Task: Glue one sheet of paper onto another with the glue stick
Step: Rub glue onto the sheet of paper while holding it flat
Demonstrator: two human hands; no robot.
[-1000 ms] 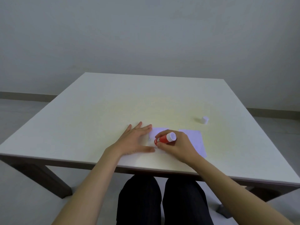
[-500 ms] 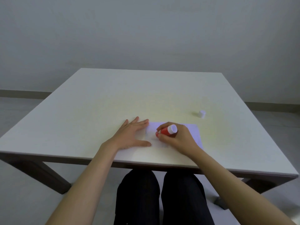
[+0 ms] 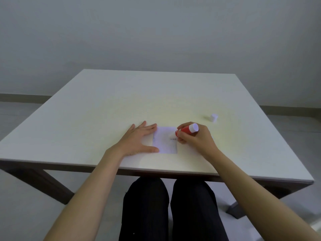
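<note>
Table surface, pale and matte, is seen carrying few things: a small white cap is stood alone at about 2 o'clock from the sheet of paper, well apart from it and from both hands. Nothing is placed between the cap and the paper. The paper, a small pale square with faint markings, is laid flat near the table's near edge, roughly at the middle of its width. Whether a second sheet is lying beneath or beside it cannot be told.

The left hand is spread flat on the table at 9 o'clock of the paper, its grip wide, with fingertips and thumb laid on the paper's left edge and nothing enclosed. The right hand is positioned at 3 o'clock of the paper, its grip wrapped tight round a red glue stick. The stick is tilted, its white base pointed up and to the right, its lower tip brought down at the paper's upper right edge.
</note>
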